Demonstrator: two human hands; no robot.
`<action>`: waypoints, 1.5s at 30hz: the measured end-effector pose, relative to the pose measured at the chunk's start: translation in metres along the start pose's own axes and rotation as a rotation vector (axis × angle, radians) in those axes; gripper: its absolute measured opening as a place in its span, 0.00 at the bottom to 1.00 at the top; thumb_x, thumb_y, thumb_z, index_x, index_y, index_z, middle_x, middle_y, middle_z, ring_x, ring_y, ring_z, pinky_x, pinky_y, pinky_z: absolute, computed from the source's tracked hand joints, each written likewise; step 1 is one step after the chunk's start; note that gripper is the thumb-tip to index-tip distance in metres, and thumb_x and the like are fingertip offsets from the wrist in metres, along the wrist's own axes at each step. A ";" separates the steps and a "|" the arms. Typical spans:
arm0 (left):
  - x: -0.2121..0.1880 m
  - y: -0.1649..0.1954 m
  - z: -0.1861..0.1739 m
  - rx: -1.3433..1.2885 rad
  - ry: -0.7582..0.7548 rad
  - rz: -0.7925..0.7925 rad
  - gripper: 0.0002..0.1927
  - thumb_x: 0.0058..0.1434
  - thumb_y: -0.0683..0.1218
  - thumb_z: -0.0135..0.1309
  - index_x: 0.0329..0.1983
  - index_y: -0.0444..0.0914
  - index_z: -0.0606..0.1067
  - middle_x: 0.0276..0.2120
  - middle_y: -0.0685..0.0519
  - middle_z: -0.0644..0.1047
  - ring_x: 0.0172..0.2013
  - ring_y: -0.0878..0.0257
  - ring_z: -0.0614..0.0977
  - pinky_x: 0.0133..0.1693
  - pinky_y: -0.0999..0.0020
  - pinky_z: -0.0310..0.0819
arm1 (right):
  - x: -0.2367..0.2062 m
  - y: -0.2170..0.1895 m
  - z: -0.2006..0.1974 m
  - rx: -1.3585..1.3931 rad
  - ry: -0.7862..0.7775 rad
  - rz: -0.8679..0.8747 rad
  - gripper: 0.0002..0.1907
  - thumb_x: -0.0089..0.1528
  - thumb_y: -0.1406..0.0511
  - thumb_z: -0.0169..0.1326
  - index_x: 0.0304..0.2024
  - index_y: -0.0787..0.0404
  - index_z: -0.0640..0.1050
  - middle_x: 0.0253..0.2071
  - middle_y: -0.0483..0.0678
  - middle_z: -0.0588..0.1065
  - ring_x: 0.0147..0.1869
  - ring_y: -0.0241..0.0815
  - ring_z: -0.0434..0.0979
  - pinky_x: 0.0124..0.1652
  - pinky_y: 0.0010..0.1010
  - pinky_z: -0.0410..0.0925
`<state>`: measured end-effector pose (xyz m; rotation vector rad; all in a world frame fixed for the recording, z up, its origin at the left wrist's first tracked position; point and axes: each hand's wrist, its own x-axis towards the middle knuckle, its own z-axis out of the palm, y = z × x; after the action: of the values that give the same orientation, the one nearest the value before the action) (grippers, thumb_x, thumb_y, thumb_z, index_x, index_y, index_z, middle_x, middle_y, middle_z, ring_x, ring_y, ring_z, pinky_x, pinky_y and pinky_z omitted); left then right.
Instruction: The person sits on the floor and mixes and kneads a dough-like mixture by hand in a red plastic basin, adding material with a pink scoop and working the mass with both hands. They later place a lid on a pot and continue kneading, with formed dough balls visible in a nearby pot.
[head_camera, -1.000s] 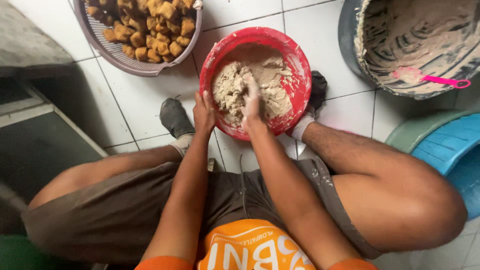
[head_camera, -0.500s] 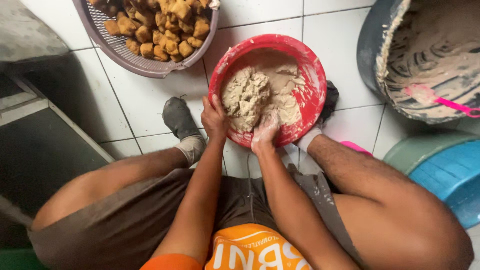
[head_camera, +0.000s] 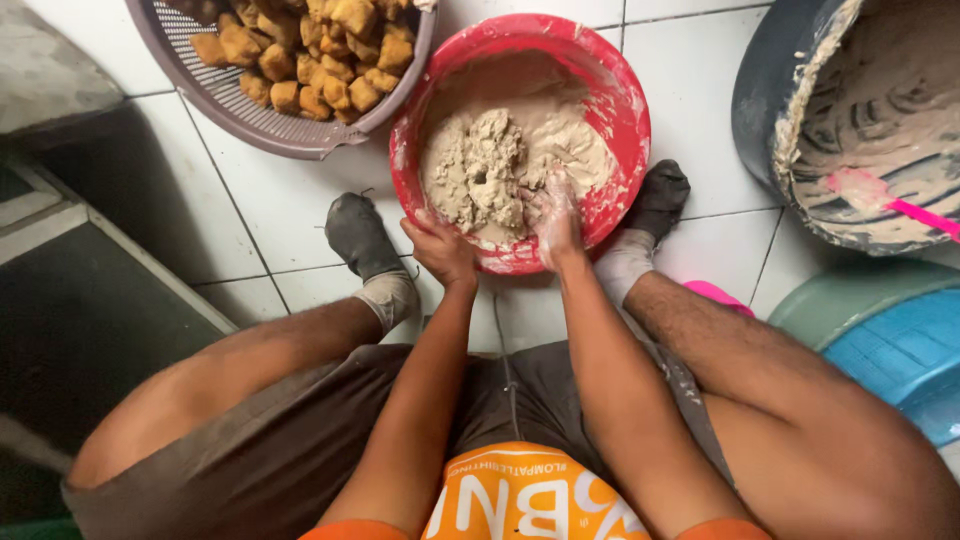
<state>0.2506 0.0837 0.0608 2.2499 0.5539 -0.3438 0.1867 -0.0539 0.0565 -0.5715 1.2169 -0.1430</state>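
Note:
A red plastic bowl (head_camera: 625, 100) sits on the white tiled floor between my feet, holding a lump of pale beige dough (head_camera: 480, 170). My left hand (head_camera: 440, 250) grips the bowl's near rim and steadies it. My right hand (head_camera: 555, 215), smeared with dough, is inside the bowl with its fingers pressed into the dough's right side. Whether its fingers close around a piece, I cannot tell.
A grey perforated basket (head_camera: 230, 95) of golden fried cubes (head_camera: 320, 50) stands at the upper left. A large dark basin (head_camera: 770, 110) smeared with batter holds a pink spatula (head_camera: 900, 205) at the right. Blue and green tubs (head_camera: 890, 330) sit at lower right. My socked feet flank the bowl.
My right hand has shifted from the middle of the dough toward its right side. My left hand has stayed on the near rim. The camera has moved closer.

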 end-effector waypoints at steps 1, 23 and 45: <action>-0.001 -0.002 -0.001 0.015 -0.006 -0.001 0.19 0.74 0.57 0.37 0.47 0.35 0.65 0.26 0.35 0.78 0.30 0.34 0.81 0.33 0.43 0.69 | 0.000 0.002 0.000 -0.068 0.015 -0.003 0.36 0.66 0.53 0.42 0.75 0.48 0.50 0.76 0.47 0.56 0.71 0.47 0.64 0.63 0.48 0.60; 0.049 -0.020 -0.056 0.096 -0.334 0.324 0.24 0.76 0.62 0.35 0.52 0.36 0.66 0.46 0.32 0.77 0.47 0.33 0.78 0.49 0.43 0.69 | -0.034 -0.009 -0.032 -0.031 0.213 -0.419 0.24 0.68 0.57 0.46 0.61 0.65 0.74 0.58 0.51 0.75 0.61 0.44 0.74 0.60 0.33 0.68; 0.131 -0.010 0.005 0.272 -0.395 0.447 0.20 0.71 0.53 0.47 0.58 0.35 0.70 0.34 0.31 0.80 0.34 0.33 0.82 0.36 0.40 0.74 | 0.088 -0.063 0.032 0.227 -0.222 -0.075 0.24 0.74 0.47 0.47 0.60 0.56 0.71 0.61 0.52 0.73 0.69 0.54 0.70 0.74 0.51 0.59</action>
<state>0.3592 0.1225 -0.0025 2.3924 -0.2140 -0.6395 0.2600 -0.1322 0.0205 -0.4219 0.9492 -0.2702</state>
